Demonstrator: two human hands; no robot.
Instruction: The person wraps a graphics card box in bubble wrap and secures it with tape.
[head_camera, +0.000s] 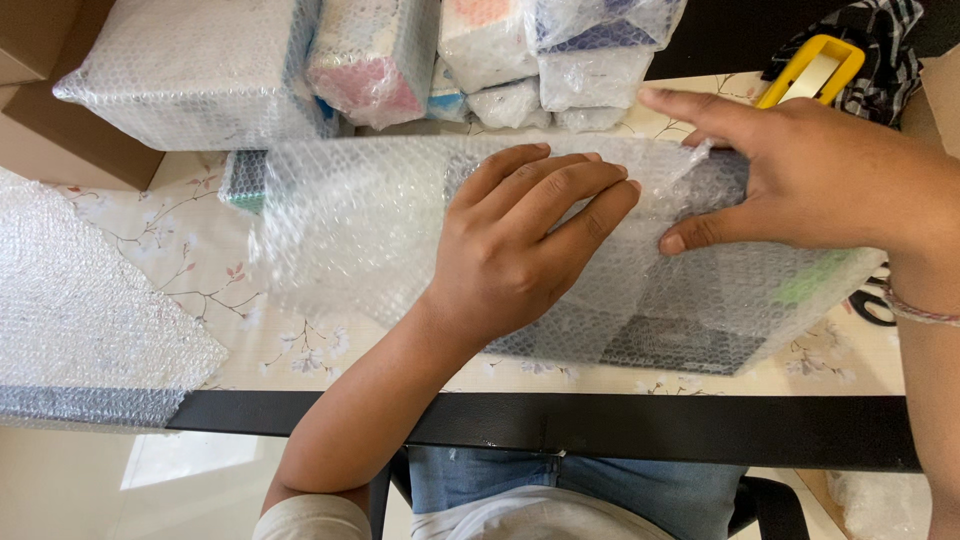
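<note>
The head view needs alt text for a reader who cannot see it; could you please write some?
Both hands, left hand and right hand, press bubble wrap flat over a dark box on a floral table, with wrapped parcels behind.

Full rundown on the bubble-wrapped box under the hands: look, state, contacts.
The bubble-wrapped box is a flat rectangular item, dark grey with a green patch showing through clear bubble wrap. It lies flat on the floral tablecloth near the table's front edge. The wrap is loose, with a flap spreading left. The left hand presses flat on top; the right hand pins the far edge, fingers spread.
</note>
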